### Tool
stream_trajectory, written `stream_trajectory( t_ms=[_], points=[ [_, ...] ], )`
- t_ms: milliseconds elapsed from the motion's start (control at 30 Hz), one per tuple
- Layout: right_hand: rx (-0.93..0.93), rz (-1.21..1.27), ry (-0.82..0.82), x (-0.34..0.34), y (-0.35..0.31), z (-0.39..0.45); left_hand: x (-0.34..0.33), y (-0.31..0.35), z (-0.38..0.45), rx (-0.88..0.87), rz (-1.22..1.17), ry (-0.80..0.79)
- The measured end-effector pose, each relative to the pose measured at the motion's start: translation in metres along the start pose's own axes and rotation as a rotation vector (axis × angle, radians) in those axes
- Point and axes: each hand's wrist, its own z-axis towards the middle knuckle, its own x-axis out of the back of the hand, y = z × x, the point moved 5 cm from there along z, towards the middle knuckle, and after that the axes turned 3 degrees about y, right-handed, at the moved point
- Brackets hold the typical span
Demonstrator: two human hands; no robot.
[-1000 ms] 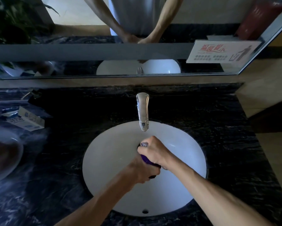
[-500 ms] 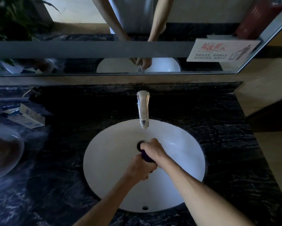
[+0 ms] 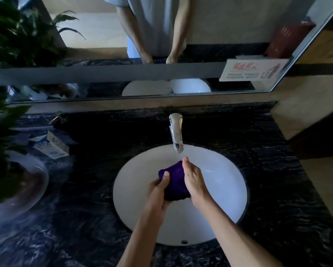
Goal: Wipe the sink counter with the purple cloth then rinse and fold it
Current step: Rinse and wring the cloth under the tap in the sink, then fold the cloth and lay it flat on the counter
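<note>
Head view, read left to right. A small carton (image 3: 52, 147) is seen on the dark counter (image 3: 96, 189) beside a potted plant (image 3: 5, 132). Over the white basin (image 3: 134, 189), the purple cloth (image 3: 174, 180) is held bunched between both hands, just below and in front of the tap (image 3: 176, 135).

The left hand (image 3: 158, 191) is curled round the cloth's left edge, thumb pressed on top. The right hand (image 3: 193, 180) is laid against the right side, its fingers wrapped under the bundle and its thumb pointing toward the spout.

Compared with a second earlier, when the cloth was almost hidden inside tightly stacked fists, the hands have been drawn apart and the cloth exposed. The wringing is judged to be ending, with folding next. No running water can be made out.
</note>
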Motion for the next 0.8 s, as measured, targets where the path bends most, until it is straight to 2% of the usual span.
stream_trajectory(
  t_ms=[67,133,200,267,400,467,667,800],
  points=[
    [-0.026,0.102,-0.061,0.0,0.005,-0.008,0.008,0.004,-0.003,-0.041,0.029,0.047],
    [-0.022,0.205,-0.137,0.002,0.009,-0.017,0.017,0.01,-0.003,-0.153,0.125,0.15],
    [0.008,0.26,-0.187,0.004,0.012,-0.028,0.022,0.014,-0.004,-0.274,0.246,0.165],
    [0.053,0.288,-0.188,0.006,0.011,-0.039,0.019,0.015,-0.009,-0.33,0.329,0.089],
    [0.117,0.371,-0.112,0.016,0.007,-0.051,0.006,0.005,-0.023,-0.294,0.427,-0.156],
    [0.113,0.392,-0.064,0.026,0.008,-0.055,0.003,-0.005,-0.025,-0.272,0.458,-0.185],
    [0.075,0.443,-0.01,0.066,0.01,-0.061,-0.004,-0.024,-0.035,-0.161,0.045,-0.201],
    [0.03,0.543,0.037,0.106,0.015,-0.053,-0.025,-0.032,-0.049,-0.141,-0.089,-0.221]
  ],
)
